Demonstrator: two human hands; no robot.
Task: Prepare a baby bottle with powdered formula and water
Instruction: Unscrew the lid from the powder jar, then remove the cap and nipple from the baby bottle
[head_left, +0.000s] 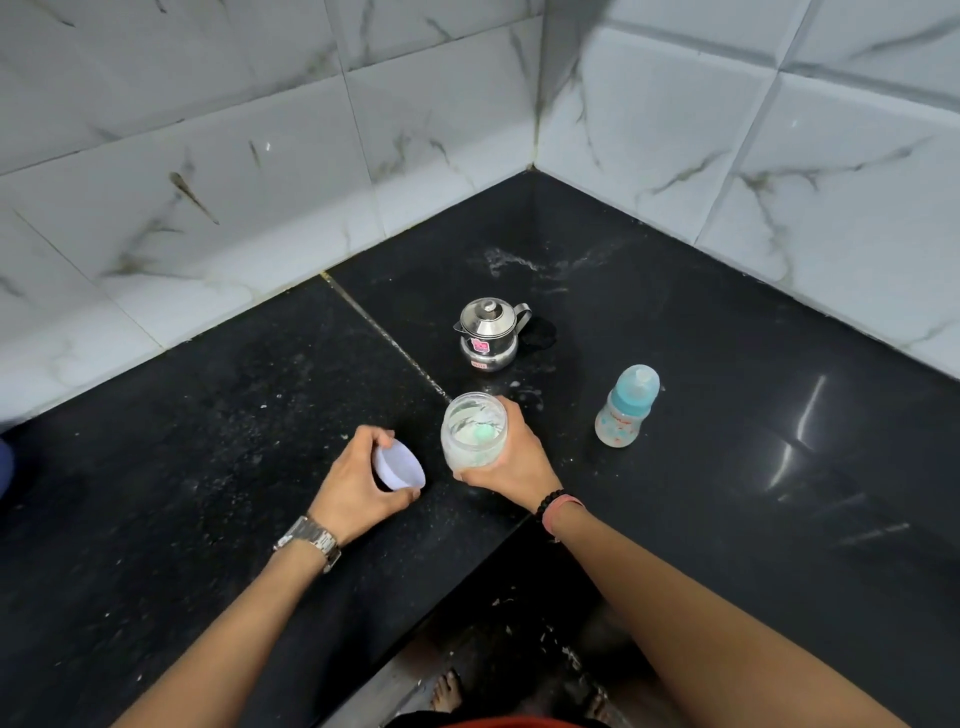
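Note:
An open clear jar (472, 434) of white powder stands on the black counter (260, 415), with a green scoop showing inside it. My right hand (511, 454) grips the jar from the right side. My left hand (358, 480) holds the jar's white lid (399, 465) just left of the jar, tilted with its hollow side up. The baby bottle (626, 405) stands upright to the right, with a blue collar and a clear cap on. A small steel pot with lid (488, 332) sits behind the jar.
White marble-look tiled walls (208, 182) meet in a corner behind the counter. The counter has an inner corner edge near my body, with the floor and a bare foot (447, 693) below. White specks and a wet smear (519, 260) mark the counter.

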